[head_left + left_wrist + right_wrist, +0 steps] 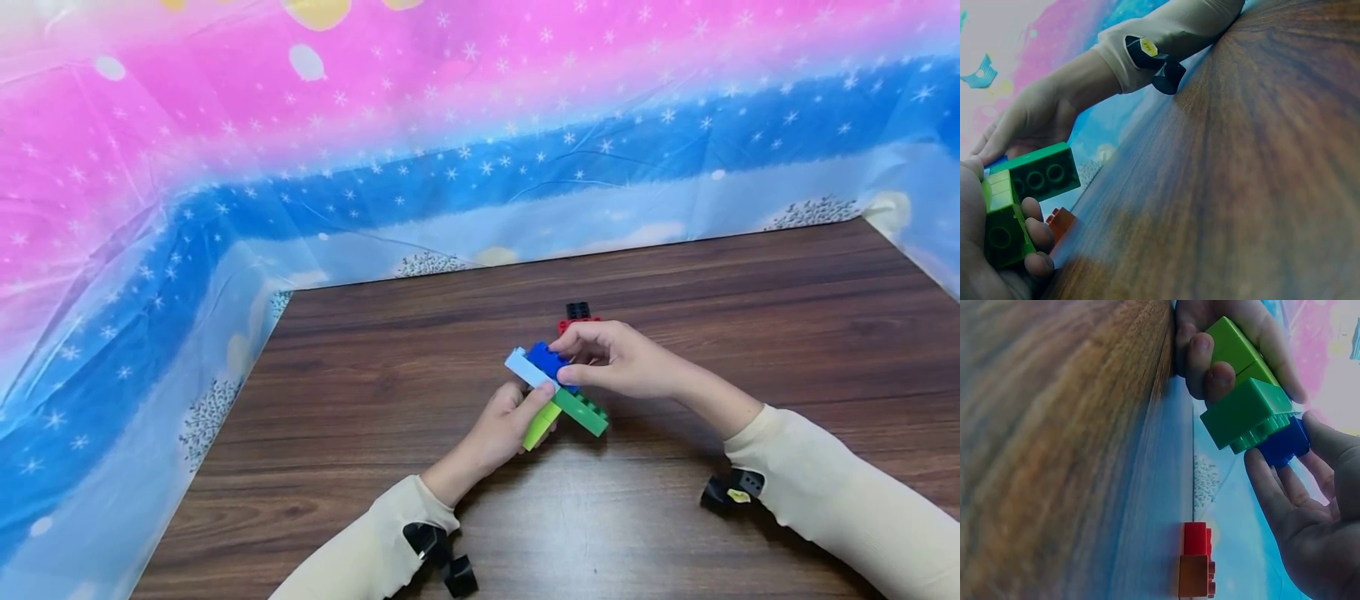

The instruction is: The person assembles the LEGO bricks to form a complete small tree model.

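A joined group of toy building bricks is held above the table in the head view: a light blue brick, a green brick and lime bricks below them. My left hand grips this group, thumb on top and fingers curled round the lime bricks. On the group's far side is a dark blue brick, pinched between the thumb and fingers of my right hand. The right wrist view shows the blue brick against the green brick; whether it is fully pressed on I cannot tell.
Beyond my right hand, a red brick and a black brick lie on the brown wooden table. An orange brick shows beside the red one in the right wrist view. Patterned cloth hangs behind the table.
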The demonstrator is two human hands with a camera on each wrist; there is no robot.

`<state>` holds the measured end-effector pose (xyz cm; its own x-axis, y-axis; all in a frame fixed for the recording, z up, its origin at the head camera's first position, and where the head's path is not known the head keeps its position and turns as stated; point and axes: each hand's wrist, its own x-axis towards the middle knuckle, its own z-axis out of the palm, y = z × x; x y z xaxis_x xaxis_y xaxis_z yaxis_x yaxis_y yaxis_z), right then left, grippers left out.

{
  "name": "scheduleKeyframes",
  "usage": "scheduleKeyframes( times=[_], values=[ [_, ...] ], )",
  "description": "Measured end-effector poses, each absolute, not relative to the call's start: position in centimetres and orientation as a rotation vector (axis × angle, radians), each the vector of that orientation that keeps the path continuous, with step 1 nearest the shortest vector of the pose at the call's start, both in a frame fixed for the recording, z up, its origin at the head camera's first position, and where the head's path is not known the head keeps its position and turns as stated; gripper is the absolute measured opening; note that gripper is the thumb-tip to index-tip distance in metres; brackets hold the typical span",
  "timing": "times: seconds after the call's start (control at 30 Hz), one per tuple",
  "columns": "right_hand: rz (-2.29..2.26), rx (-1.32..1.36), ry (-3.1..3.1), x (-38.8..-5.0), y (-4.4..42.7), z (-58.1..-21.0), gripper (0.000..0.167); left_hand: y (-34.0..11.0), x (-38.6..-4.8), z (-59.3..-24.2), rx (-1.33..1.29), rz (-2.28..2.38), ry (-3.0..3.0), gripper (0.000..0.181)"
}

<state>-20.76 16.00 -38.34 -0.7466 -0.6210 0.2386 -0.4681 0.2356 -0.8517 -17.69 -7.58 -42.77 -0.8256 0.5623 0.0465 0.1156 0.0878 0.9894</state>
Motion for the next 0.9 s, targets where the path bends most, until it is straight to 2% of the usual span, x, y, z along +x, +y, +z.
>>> scheduleKeyframes(
  times=[0.47,0.9],
  values=[
    [-1.53,-1.051,2.375,-20.17,15.5,-38.45,0.027,-7.59,-17.48,-42.92,0.607,1.781,2.06,0.045],
    [-1.482,-1.09,2.399,-20.18,15.58,-38.36,0.028,-7.81,-17.69,-42.75,0.668,1.777,2.01,0.043]
  ],
)
